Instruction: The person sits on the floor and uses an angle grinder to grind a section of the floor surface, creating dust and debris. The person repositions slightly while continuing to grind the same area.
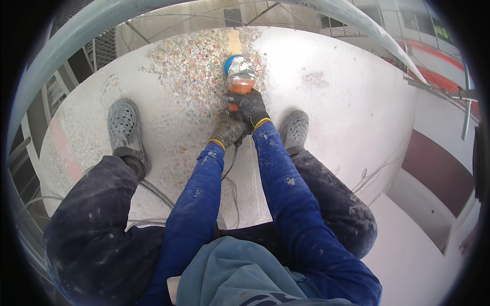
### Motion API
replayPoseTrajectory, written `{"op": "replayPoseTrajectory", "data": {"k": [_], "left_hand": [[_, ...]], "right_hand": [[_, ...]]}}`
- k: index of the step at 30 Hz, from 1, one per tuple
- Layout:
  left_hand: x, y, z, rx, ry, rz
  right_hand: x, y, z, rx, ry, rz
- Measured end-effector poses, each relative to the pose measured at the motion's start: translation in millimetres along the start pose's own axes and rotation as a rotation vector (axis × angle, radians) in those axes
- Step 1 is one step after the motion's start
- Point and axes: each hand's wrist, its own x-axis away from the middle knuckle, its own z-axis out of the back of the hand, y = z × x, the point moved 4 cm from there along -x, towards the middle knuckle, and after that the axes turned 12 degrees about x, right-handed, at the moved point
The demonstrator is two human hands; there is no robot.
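An orange angle grinder [242, 85] with silver tape around its head lies between my hands, its blue disc [228, 63] showing at the far left side. My right hand [252, 108], in a dark grey glove with a yellow cuff, is closed around the orange body. Closer to me, my left hand [227, 129] in a dusty glove wraps the rear of the tool; its fingers are partly hidden. A power cord [235, 160] trails from the grinder toward me. Under and left of the disc, the pale surface [316, 66] has a rough patch of coloured chips [191, 71].
My grey clogs stand either side, a left one [124, 125] and a right one [294, 128]. A curved metal pipe [102, 28] arches across the far side. Loose cables [375, 176] lie on the right. The platform's rounded edge has scaffolding bars beyond it.
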Motion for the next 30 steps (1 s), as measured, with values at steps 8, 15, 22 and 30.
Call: {"op": "replayPoseTrajectory", "data": {"k": [8,15,22,30], "left_hand": [[-9.0,7.6,10.5,-0.029,-0.041,-0.073],[-10.3,7.5,2.7,-0.045,-0.014,-0.071],[-10.0,-1.1,-20.3,-0.137,-0.086,-0.037],[-5.3,2.8,-19.0,-0.032,0.005,-0.045]], "right_hand": [[0.2,-20.5,-1.0,-0.135,0.084,0.022],[-1.5,-9.3,9.5,-0.183,0.064,-0.058],[12.4,14.9,23.0,-0.259,0.025,-0.111],[1.2,17.1,21.2,-0.104,0.070,-0.006]]}}
